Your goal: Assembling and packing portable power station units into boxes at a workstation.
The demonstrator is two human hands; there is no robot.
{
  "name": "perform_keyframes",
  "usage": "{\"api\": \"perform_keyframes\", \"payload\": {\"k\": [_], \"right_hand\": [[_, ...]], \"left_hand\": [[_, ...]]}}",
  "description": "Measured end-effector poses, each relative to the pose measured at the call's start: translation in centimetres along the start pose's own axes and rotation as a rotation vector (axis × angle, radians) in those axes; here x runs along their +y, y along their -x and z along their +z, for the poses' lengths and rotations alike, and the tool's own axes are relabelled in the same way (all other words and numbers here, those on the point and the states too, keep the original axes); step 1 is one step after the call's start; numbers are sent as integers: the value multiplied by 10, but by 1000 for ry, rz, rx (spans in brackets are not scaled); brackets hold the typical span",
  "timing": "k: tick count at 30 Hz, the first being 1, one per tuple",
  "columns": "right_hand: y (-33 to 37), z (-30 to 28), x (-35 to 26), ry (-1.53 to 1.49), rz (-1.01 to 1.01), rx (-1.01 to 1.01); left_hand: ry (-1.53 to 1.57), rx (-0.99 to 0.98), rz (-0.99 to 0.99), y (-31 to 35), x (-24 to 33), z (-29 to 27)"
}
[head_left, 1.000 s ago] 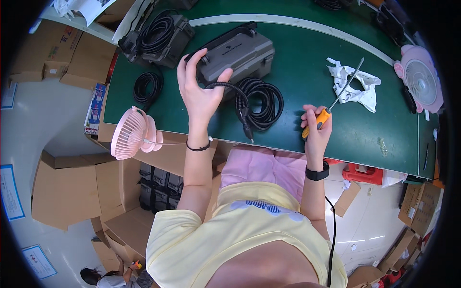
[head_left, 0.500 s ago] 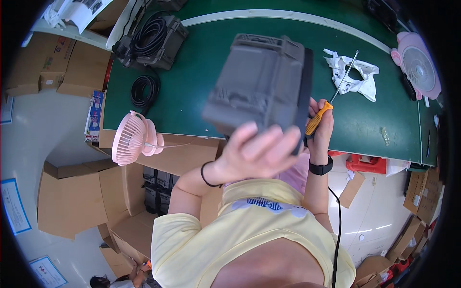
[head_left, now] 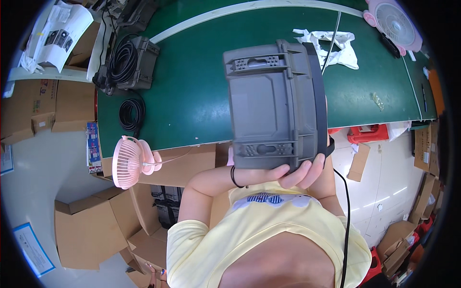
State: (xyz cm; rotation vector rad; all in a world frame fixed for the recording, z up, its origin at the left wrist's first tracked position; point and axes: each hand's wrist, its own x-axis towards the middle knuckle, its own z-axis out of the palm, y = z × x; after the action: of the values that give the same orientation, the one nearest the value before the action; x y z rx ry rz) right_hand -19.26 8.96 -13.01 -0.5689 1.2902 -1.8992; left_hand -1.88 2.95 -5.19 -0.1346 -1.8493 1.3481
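Observation:
A grey hard plastic case (head_left: 264, 103) is held up over the near edge of the green workbench, one broad side facing me. My left hand (head_left: 302, 174) is closed on its lower edge, the fingers curled round the near right corner. Most of my right hand lies hidden behind the case; a black wristband (head_left: 330, 146) shows at that wrist. Past the case's right side sticks the metal shaft of a screwdriver (head_left: 331, 45), its orange handle now out of sight. Behind that shaft lies a white cut-out sheet (head_left: 345, 54) on the bench.
On the green bench (head_left: 192, 86), another grey case (head_left: 144, 60) carries coiled black cable (head_left: 122, 62), with a second coil (head_left: 132, 115) nearer. A pink fan (head_left: 128, 162) sits at the near left edge, another fan (head_left: 396, 24) far right. Open cardboard boxes (head_left: 91, 230) stand below left.
The grey case has turned more upright and shifted right and nearer, covering my right hand and the screwdriver handle. My left hand has moved right along its lower edge. The whole view has shifted.

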Motion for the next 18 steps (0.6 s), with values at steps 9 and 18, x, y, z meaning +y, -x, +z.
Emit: {"api": "perform_keyframes", "payload": {"k": [9,18], "right_hand": [[7,-8,-4,-59,5,65],[2,-4,-8,-177,-1,76]], "left_hand": [[-204,158,17,-14,43,21],[-169,139,-10,-15,49,21]]}}
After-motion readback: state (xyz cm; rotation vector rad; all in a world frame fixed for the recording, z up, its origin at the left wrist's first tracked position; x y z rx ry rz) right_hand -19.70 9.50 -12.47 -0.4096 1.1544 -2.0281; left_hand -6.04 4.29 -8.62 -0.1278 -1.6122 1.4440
